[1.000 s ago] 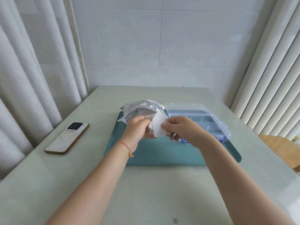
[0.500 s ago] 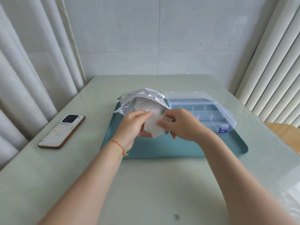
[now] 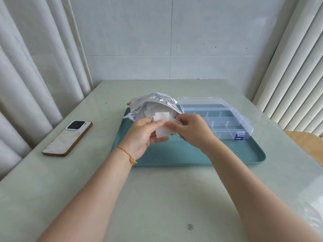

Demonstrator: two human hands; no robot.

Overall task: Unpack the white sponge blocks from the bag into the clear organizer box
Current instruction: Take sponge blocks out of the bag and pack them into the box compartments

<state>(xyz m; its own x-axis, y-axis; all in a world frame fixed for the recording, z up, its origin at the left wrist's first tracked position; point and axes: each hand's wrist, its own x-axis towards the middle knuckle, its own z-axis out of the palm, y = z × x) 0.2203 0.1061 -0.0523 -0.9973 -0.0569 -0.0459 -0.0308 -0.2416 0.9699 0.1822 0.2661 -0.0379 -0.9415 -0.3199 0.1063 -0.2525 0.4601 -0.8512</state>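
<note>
While the crinkled silver foil bag (image 3: 153, 105) lies near the teal tray's (image 3: 227, 154) far left corner, mouth toward the person, both hands pinch soft, flat, rectangular white sponge blocks (image 3: 162, 125) just before it. Left hand (image 3: 142, 137) cradles them; right hand (image 3: 190, 131) nips their right edge. Beside them sits the clear organizer box (image 3: 225, 123), rigid plastic, open, long axis left-right.
</note>
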